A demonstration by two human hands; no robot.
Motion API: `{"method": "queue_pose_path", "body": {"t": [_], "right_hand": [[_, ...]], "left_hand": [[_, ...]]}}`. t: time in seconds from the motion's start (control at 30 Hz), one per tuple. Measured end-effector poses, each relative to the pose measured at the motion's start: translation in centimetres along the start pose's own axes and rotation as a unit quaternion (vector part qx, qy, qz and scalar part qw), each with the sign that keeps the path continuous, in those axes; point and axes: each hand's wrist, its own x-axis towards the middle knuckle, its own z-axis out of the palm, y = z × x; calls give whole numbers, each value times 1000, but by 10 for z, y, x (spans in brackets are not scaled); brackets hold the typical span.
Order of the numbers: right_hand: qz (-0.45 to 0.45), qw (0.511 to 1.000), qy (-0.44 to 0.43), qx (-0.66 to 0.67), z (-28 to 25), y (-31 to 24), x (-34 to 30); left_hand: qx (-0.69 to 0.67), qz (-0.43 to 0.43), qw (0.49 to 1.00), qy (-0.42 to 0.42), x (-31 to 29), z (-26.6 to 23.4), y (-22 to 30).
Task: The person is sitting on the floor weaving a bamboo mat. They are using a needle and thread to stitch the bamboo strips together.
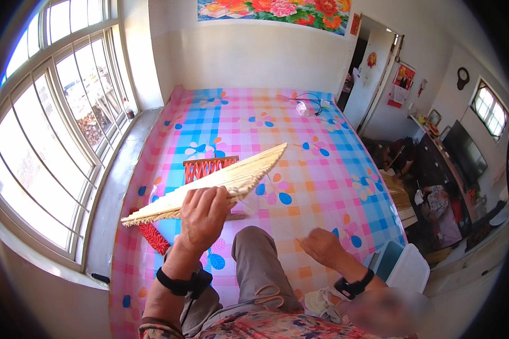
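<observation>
A flat mat of pale straw-like stalks (pixel 232 178), tilted and seen nearly edge-on, is gripped in my left hand (pixel 203 217). The fingers of this hand wrap over its near edge. To the right and apart from the mat, my right hand (pixel 321 247) is closed in a pinch, with a faint thin thread showing by its fingertips. Partly behind the mat stands a red-corded piece with a wooden bar (pixel 212 166). Below the mat's left end lies a red ribbed bundle (pixel 154 238). Orange-handled scissors (pixel 268 296) rest on my lap.
I sit on a wide platform with a checked, flowered cover (pixel 316 186). A barred window (pixel 56 130) runs along the left. A white and teal container (pixel 408 268) stands at the right edge. Beyond it, two people work on the floor beside stalks (pixel 398 195). A cable (pixel 316 101) lies far back.
</observation>
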Motion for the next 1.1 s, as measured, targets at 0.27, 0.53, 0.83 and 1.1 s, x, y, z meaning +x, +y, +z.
{"method": "queue_pose_path", "body": {"t": [0.27, 0.53, 0.83, 1.1], "right_hand": [[384, 859, -335, -44, -3, 34, -201], [288, 931, -22, 223, 15, -17, -41], [289, 786, -65, 542, 51, -94, 24], [316, 851, -91, 409, 56, -57, -38]], "left_hand": [[-36, 22, 999, 15, -29, -3, 11], [-56, 36, 996, -57, -59, -6, 38], [-69, 44, 994, -73, -78, -11, 44], [-72, 25, 994, -80, -89, -24, 46]]}}
